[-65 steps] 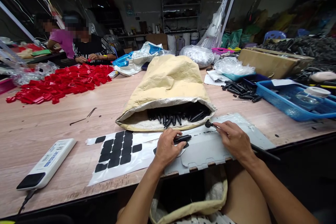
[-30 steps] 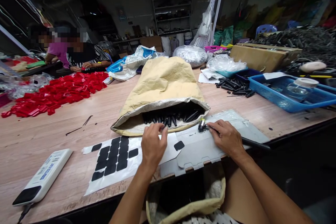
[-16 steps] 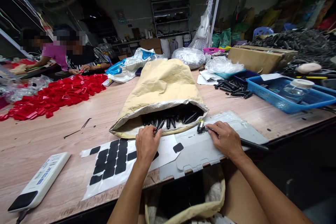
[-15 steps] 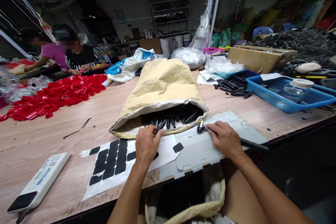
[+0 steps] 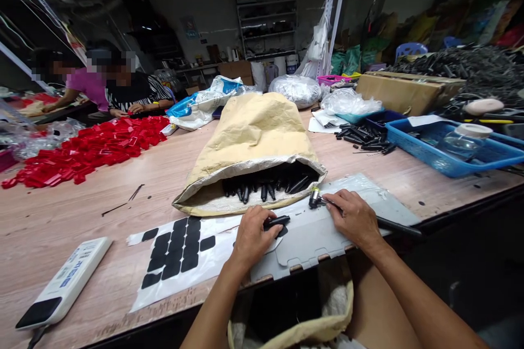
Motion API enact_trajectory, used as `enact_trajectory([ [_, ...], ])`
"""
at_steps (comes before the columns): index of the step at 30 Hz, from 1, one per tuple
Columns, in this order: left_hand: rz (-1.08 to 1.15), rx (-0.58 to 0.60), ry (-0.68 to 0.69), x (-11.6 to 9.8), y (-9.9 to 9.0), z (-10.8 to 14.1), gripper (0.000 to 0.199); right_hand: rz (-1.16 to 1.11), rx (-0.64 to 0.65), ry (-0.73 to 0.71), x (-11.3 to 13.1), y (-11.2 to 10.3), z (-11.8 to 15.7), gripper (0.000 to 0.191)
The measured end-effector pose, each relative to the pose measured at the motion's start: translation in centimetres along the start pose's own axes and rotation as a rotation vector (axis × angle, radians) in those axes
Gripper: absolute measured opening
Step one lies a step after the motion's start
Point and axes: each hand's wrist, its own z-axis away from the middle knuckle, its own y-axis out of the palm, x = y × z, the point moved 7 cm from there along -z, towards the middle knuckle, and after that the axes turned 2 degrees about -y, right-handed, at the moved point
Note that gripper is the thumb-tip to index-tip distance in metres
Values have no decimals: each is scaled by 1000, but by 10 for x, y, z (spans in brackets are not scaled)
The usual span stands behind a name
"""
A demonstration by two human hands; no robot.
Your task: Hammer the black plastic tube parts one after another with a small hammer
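Note:
My left hand [image 5: 252, 234] is closed round a black pen-like part [image 5: 280, 221], its tip pointing right. Just beyond it lies the open mouth of a tan woven sack [image 5: 262, 125], with several similar black parts [image 5: 265, 190] inside. In my right hand [image 5: 352, 217] is a small hammer; its head [image 5: 314, 198], metal with a yellow-green end, hangs over a grey board [image 5: 368, 196], and its black handle sticks out past the palm. A white sheet of black square pads [image 5: 176, 248] lies left of my left hand, which covers part of it.
A white power strip [image 5: 63, 283] lies at the near left. Red parts [image 5: 98, 147] are heaped at the far left, with two people behind. On the right are a blue basket [image 5: 429, 158] and loose black parts [image 5: 364, 136]. Below the table edge gapes another sack [image 5: 347, 305].
My left hand has moved right and nearer, away from the sack's mouth, bringing the black pen-like part over the board. My right hand with the hammer has hardly moved.

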Motion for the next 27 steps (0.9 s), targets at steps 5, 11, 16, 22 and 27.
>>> enact_trajectory([
  [5,45,-37,-35,6,7,-6,12,-1,4,-6,0,0,0,23],
  [11,60,-45,-31,5,5,-2,14,4,-5,-3,2,-1,1,23],
  [16,60,-43,-27,6,4,-2,13,2,-11,-5,1,0,1,23],
  [22,62,-41,-23,7,6,-2,14,3,-7,-12,0,0,2,24],
  [27,57,-40,-27,6,5,-1,14,7,-4,-11,1,-1,1,24],
])
